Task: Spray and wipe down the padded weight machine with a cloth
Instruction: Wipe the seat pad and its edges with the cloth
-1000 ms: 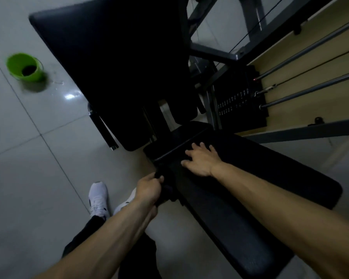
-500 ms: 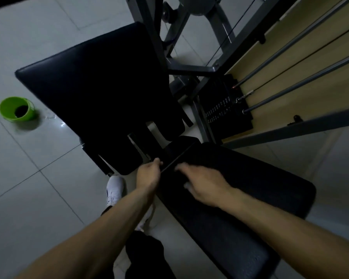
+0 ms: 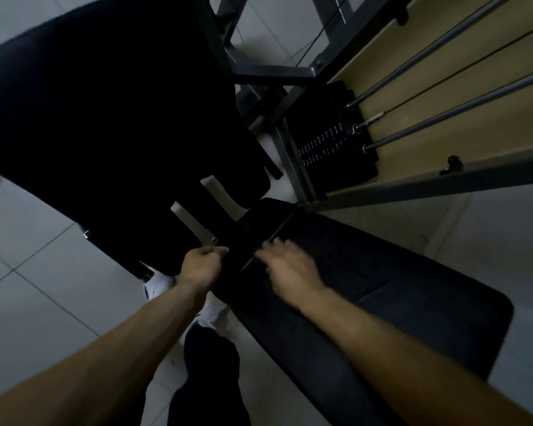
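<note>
The machine's long black seat pad point(image 3: 397, 302) runs from centre to lower right. Its big black back pad point(image 3: 105, 118) fills the upper left. My left hand point(image 3: 202, 265) has its fingers curled round the dark left edge of the small pad section point(image 3: 259, 222) at the seat's far end. My right hand point(image 3: 290, 269) is blurred and lies flat, fingers straight, on the seat pad just beside the seam. No cloth or spray bottle can be told apart in the dim light.
The black weight stack point(image 3: 330, 142) with its guide rods point(image 3: 443, 118) and cable stands at the right, against a tan panel. Grey frame bars point(image 3: 274, 70) cross behind the pads. My white shoe point(image 3: 159, 284) is on the tiled floor point(image 3: 43, 302) below.
The view has tilted and moved closer, and the green bucket has slid out at the left. My right hand has shifted along the seat pad and is now blurred. My left hand stays at the pad's edge.
</note>
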Available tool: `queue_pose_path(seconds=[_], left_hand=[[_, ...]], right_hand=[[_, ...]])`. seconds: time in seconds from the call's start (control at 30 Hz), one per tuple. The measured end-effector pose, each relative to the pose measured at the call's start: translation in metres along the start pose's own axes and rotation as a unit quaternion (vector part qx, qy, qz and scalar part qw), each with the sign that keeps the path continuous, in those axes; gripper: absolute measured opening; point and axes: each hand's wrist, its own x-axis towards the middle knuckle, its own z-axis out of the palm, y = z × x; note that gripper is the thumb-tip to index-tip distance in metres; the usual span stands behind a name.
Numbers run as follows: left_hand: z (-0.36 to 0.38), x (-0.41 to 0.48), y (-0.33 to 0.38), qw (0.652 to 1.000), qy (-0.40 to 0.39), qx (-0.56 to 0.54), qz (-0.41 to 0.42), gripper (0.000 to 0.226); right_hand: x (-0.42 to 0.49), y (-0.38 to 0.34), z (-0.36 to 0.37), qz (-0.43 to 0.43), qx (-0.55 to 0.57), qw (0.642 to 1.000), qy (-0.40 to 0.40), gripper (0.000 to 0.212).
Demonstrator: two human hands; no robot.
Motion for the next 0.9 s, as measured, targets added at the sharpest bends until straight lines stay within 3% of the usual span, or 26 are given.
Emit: queue_pose_path(seconds=[0.1, 0.23, 0.37, 0.43, 0.57, 0.63, 0.77, 0.9], left_hand=[[0.001, 0.017, -0.009, 1.0, 0.009, -0.004, -0.018, 0.02], [0.0, 0.047, -0.02, 0.999, 0.025, -0.019, -0.031, 0.028], [0.001, 0.082, -0.03, 0.999, 0.012, 0.022, -0.026, 0.024], [0.002, 0.095, -0.036, 0.997, -0.013, 0.064, -0.043, 0.018], [0.001, 0.102, -0.046, 0.984, -0.063, 0.153, -0.072, 0.017], [-0.002, 0.105, -0.05, 0.977, -0.077, 0.188, -0.07, 0.021], [-0.008, 0.115, -0.05, 0.96, -0.118, 0.247, -0.066, 0.033], [-0.011, 0.122, -0.042, 0.93, -0.161, 0.329, -0.02, 0.033]], right_hand=[[0.016, -0.022, 0.011, -0.048, 0.095, 0.994, -0.012, 0.05], [0.061, -0.022, 0.022, -0.049, 0.132, 0.987, 0.079, 0.036], [0.098, -0.006, 0.046, -0.105, -0.028, 0.99, -0.086, 0.039], [0.116, 0.018, 0.038, -0.063, -0.042, 0.994, -0.082, 0.041], [0.156, 0.072, 0.005, 0.104, -0.04, 0.992, -0.062, 0.039], [0.165, 0.084, 0.002, 0.13, -0.052, 0.989, -0.052, 0.032], [0.164, 0.052, 0.03, 0.059, -0.023, 0.997, -0.054, 0.039], [0.167, -0.012, 0.065, -0.078, 0.042, 0.983, -0.162, 0.035]])
